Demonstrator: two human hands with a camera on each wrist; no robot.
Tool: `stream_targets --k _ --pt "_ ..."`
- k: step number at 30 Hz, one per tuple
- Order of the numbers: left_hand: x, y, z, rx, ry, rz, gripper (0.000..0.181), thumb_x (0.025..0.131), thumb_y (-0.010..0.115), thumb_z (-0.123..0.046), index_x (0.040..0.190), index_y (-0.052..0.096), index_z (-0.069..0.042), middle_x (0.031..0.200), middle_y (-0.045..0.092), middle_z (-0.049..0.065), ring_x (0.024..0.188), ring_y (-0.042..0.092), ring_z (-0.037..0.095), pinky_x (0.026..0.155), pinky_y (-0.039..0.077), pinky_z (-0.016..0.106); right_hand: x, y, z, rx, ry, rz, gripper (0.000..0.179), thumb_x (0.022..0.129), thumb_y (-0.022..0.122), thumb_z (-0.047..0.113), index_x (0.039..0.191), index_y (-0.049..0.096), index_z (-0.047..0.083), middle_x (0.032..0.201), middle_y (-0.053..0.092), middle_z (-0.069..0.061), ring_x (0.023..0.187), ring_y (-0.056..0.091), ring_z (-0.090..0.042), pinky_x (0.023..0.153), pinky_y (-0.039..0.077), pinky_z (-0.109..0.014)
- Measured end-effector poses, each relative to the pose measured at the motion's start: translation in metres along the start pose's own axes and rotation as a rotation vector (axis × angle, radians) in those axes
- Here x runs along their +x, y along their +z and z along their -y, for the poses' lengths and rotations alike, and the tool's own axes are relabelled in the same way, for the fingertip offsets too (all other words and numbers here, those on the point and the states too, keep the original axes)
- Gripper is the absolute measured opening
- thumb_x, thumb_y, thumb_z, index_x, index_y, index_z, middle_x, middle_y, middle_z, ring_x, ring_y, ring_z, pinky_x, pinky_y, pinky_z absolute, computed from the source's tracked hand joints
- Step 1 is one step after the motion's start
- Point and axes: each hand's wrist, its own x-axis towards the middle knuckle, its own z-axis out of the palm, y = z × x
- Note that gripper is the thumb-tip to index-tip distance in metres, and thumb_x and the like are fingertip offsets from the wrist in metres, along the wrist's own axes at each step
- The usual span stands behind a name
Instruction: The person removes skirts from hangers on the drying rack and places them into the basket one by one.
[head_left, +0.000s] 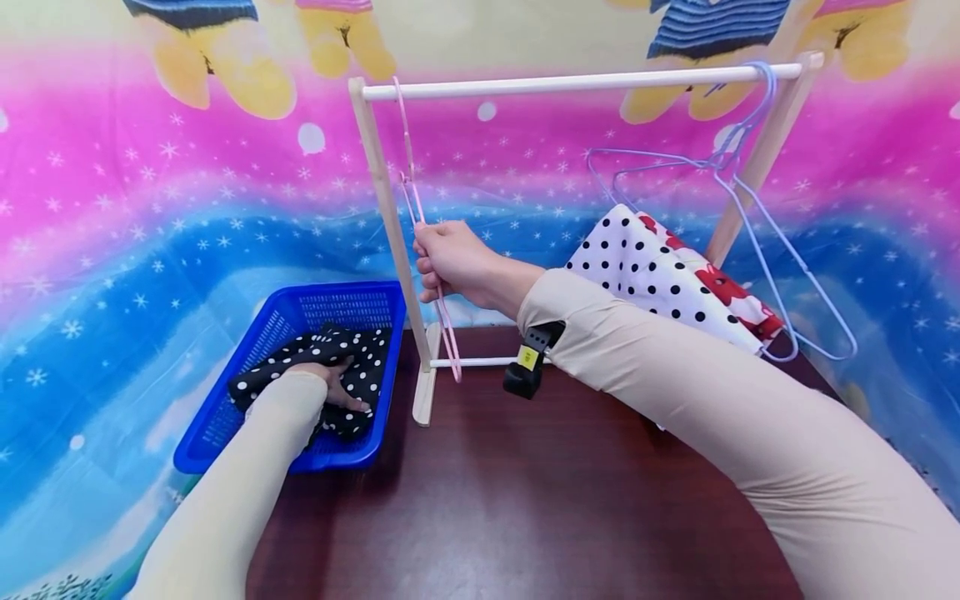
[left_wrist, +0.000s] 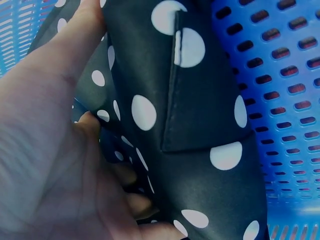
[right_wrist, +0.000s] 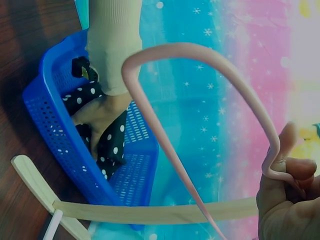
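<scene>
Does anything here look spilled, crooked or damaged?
Nothing stands out: black white-dotted fabric lies bunched inside the blue plastic basket, the slim pink hanger hooks over the white rail; no spill or damage shows.

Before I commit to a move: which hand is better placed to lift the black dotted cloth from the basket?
The left hand, I'd judge: it is in contact with the black dotted cloth inside the blue basket. The right hand is outside the basket, gripping the pink hanger.
</scene>
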Motion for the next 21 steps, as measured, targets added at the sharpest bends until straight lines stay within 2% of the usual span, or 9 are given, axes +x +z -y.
stream_targets --k 5,8,13,21 --pt "0.014 0.004 0.005 -0.015 -0.010 0.001 0.118 0.081 0.073 -0.065 0.163 0.005 -0.017 0.165 -0.006 0.032 0.154 0.001 0.051 0.125 0.018 0.061 0.002 0.007 0.002 -0.005 0.004 0.014 0.040 0.112 0.030 0.032 0.082 0.038 0.008 0.065 0.031 0.002 0.053 0.034 -0.011 0.064 0.059 -0.029" --pt "0.020 0.005 0.008 -0.018 -0.011 0.000 0.119 0.080 0.074 -0.066 0.163 0.006 -0.016 0.165 -0.003 0.032 0.154 0.002 0.051 0.125 0.018 0.061 0.004 0.010 0.003 -0.015 0.007 0.026 0.041 0.112 0.030 0.031 0.080 0.039 0.008 0.065 0.034 0.001 0.053 0.037 -0.011 0.074 0.063 -0.036" --pt "0.026 0.007 0.009 -0.062 -0.027 0.028 0.119 0.082 0.075 -0.063 0.163 0.002 -0.015 0.165 -0.002 0.032 0.154 0.003 0.050 0.125 0.018 0.059 0.007 0.015 0.005 -0.013 0.003 0.045 0.041 0.112 0.030 0.030 0.079 0.039 0.008 0.065 0.037 0.000 0.053 0.040 -0.012 0.091 0.060 -0.047" --pt "0.031 0.009 0.007 -0.066 -0.057 0.026 0.122 0.080 0.076 -0.062 0.162 0.002 -0.013 0.164 0.008 0.031 0.153 0.013 0.046 0.126 0.019 0.055 0.010 0.024 0.005 -0.060 -0.004 0.063 0.044 0.112 0.031 0.032 0.081 0.045 0.005 0.068 0.048 -0.006 0.053 0.053 -0.014 0.086 0.062 -0.047"
